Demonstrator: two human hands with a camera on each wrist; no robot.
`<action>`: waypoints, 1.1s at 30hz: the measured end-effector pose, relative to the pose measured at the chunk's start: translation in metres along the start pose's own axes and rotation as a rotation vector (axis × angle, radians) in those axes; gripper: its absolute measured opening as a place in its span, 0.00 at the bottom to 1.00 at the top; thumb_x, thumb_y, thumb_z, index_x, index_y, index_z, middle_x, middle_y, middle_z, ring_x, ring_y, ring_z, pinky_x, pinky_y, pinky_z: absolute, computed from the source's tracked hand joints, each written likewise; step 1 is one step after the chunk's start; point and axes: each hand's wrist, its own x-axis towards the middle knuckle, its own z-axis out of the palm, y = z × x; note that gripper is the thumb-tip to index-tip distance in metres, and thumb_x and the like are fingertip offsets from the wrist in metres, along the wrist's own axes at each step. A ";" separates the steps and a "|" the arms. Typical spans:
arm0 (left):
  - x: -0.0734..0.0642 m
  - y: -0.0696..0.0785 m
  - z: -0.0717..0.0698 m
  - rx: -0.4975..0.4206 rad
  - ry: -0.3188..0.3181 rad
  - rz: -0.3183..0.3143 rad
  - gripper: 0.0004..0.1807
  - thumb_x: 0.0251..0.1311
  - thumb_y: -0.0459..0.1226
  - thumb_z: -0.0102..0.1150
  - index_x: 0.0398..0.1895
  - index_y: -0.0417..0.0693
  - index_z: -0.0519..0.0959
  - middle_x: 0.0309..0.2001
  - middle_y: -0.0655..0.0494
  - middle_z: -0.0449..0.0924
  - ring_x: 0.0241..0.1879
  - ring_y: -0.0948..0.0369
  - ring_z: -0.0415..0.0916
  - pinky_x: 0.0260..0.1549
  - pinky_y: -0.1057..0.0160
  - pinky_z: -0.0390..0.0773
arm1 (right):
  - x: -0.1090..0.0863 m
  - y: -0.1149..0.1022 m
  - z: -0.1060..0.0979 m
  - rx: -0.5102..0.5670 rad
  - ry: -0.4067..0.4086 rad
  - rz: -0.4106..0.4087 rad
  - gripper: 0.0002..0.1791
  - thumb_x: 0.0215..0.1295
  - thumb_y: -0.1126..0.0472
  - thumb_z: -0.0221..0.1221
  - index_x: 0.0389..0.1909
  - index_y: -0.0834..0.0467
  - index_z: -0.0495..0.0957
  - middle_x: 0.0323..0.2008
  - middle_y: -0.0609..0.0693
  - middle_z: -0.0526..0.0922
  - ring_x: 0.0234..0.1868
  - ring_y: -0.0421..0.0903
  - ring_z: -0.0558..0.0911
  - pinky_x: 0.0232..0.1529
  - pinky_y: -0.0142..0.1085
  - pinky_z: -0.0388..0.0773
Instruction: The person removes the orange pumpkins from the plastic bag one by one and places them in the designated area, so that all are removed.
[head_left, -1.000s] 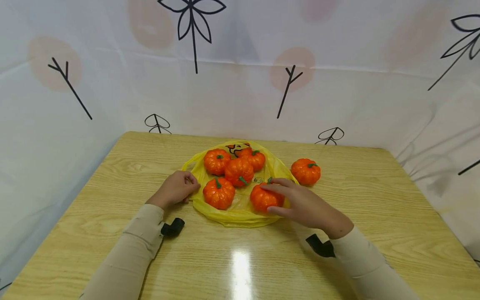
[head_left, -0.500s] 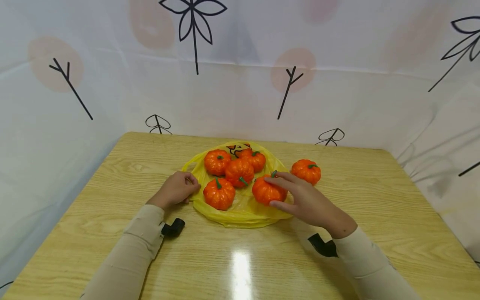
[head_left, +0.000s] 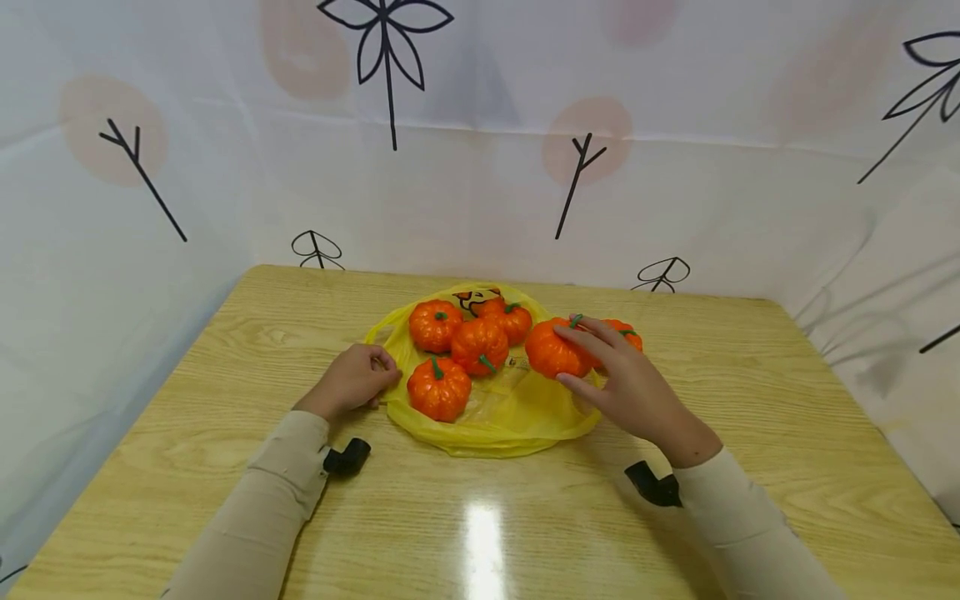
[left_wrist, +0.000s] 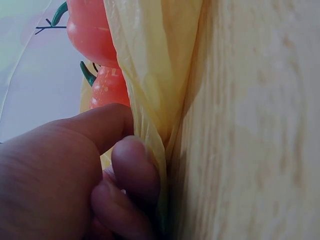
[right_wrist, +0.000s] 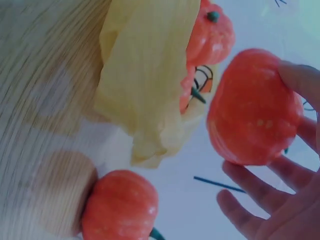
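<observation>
A yellow plastic bag (head_left: 450, 437) lies spread open on the table with several orange toy pumpkins (head_left: 440, 390) inside. At its left edge, my left hand (head_left: 348, 382) pinches the bag's rim; the left wrist view shows the thin plastic (left_wrist: 155, 60) by the curled fingers. My right hand (head_left: 636, 390) grips another pumpkin (head_left: 553, 348) between thumb and fingers, over the bag's right side. In the right wrist view this held pumpkin (right_wrist: 252, 110) is raised clear of the table. Partly hidden behind the right hand, one more pumpkin (head_left: 624, 327) sits on the table outside the bag.
The wooden table (head_left: 480, 517) reaches back to a white patterned cloth (head_left: 472, 192) that hangs behind and at both sides. Black wrist mounts (head_left: 347, 458) stick out from both beige sleeves (head_left: 255, 500).
My right hand has lifted the pumpkin from the bag's front right and carried it up and to the right, toward the pumpkin outside. The left hand has stayed at the bag's edge.
</observation>
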 end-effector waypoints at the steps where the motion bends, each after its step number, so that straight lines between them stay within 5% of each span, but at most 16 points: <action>1: 0.000 0.000 0.000 0.001 0.001 -0.001 0.10 0.67 0.43 0.59 0.40 0.45 0.80 0.18 0.55 0.75 0.13 0.62 0.73 0.20 0.63 0.76 | 0.000 0.002 0.000 -0.001 0.027 -0.006 0.33 0.63 0.55 0.67 0.69 0.52 0.71 0.70 0.61 0.67 0.66 0.64 0.73 0.53 0.56 0.81; 20: 0.001 -0.001 0.001 0.008 -0.003 -0.002 0.11 0.67 0.43 0.58 0.41 0.45 0.80 0.21 0.54 0.76 0.14 0.60 0.74 0.21 0.62 0.78 | -0.004 0.038 -0.015 0.007 0.314 0.076 0.34 0.59 0.66 0.69 0.68 0.59 0.70 0.67 0.66 0.66 0.64 0.68 0.71 0.56 0.66 0.74; 33: 0.004 -0.005 0.002 0.026 0.004 -0.002 0.11 0.67 0.44 0.58 0.40 0.45 0.79 0.21 0.54 0.76 0.15 0.60 0.75 0.23 0.62 0.79 | -0.018 0.072 -0.029 0.054 0.367 0.227 0.33 0.64 0.64 0.63 0.69 0.63 0.67 0.69 0.69 0.62 0.67 0.71 0.65 0.61 0.68 0.67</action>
